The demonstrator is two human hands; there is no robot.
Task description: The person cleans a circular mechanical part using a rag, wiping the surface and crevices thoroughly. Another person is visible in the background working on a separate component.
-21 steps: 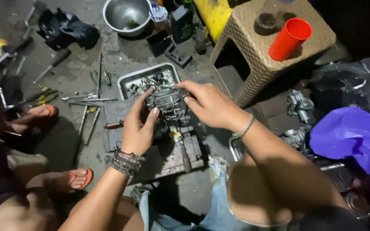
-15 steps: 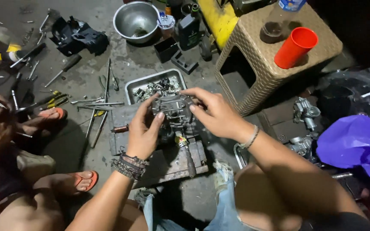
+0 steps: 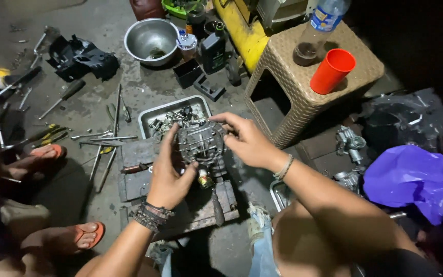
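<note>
Grimy concrete floor [image 3: 103, 61] fills the frame, strewn with tools, and at its centre we hold a grey metal engine part [image 3: 200, 141] just above a worn wooden block [image 3: 190, 205]. Our left hand [image 3: 167, 174] cups the part from the lower left, thumb pressed against its underside and fingers curled up its near face; our right hand [image 3: 247, 141] comes in from the right, fingertips pinching at its upper right edge, so both hands are closed on the same piece, one on either side, with the part between them at mid-frame. To do this step well, we judge that the left hand should stay the anchor and bear the weight while the right does the fine work, keeping the part low over the block so a dropped piece does not roll away. Just behind the part, touching our view of its top edge, sits a metal tray [image 3: 147, 120] of small fittings. A screwdriver [image 3: 214, 197] lies on the block below our hands. Toward the upper right a woven stool [image 3: 293, 87] carries a red cup [image 3: 333, 71]; a steel bowl [image 3: 151, 38] rests at the top, and another person's sandalled feet [image 3: 85, 233] show at the lower left.
</note>
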